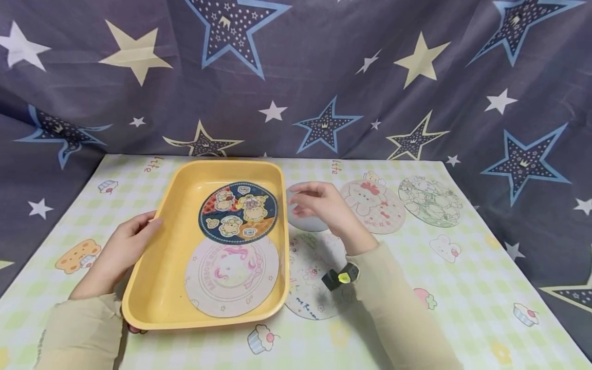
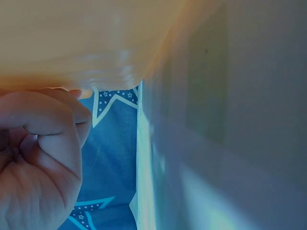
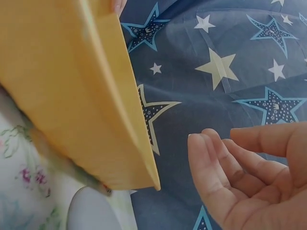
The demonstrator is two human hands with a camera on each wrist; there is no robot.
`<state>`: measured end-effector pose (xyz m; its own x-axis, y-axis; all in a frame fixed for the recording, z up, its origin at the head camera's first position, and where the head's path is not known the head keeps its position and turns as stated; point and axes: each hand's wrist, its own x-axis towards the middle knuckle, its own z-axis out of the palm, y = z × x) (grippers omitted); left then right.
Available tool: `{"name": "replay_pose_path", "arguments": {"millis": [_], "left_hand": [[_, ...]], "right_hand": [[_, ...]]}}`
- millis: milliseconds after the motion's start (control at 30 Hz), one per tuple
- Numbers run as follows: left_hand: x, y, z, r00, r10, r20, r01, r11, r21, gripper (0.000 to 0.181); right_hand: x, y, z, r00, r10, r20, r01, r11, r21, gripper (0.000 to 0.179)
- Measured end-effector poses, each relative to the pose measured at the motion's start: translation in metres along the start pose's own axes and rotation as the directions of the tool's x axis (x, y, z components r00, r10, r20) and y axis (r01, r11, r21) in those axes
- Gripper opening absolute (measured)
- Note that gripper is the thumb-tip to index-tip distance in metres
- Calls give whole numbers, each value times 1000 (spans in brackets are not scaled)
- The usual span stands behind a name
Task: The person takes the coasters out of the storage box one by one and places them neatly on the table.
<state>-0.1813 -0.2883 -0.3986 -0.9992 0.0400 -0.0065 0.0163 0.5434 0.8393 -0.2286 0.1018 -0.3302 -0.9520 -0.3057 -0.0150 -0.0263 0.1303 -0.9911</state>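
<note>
Plainly, in the head view, a yellow tray [image 1: 173,246] is held at its left rim by the left hand [image 1: 127,246], which is closed about that edge. Inside it lie a dark disc [image 1: 238,213] and a white disc [image 1: 231,277], nearly edge to edge. To the right, a grey disc [image 1: 307,224] is partly covered by the right hand [image 1: 321,205], whose fingers are loosely bent, with nothing seen in their grasp. Farther right are a rabbit disc [image 1: 379,210] and a green disc [image 1: 430,200]; nearer, a floral disc [image 1: 314,267] is partly hidden by the tray and right arm. The discs look thin, light and stiff, best taken by the edge (flat on the table, little can be pinched). The tray is judged light and rigid, perhaps slippery, and best gripped at the rim.

In the left wrist view, curled fingers are seen against the tray's outer side; the tips are hidden, and the table is blurred. No disc can be made out.

In the right wrist view, a modest gap is left between thumb and fingers, beside the tray's wall. The grey disc is cut off by the lower border, and whether it is touched cannot be told.
</note>
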Motion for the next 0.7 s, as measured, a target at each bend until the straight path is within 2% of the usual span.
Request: {"name": "replay_pose_path", "arguments": {"millis": [700], "left_hand": [[-1, 1, -1, 1000, 0, -7, 0, 1000, 4, 62]], "right_hand": [[31, -30, 26, 999, 20, 30, -20, 1000, 3, 31]]}}
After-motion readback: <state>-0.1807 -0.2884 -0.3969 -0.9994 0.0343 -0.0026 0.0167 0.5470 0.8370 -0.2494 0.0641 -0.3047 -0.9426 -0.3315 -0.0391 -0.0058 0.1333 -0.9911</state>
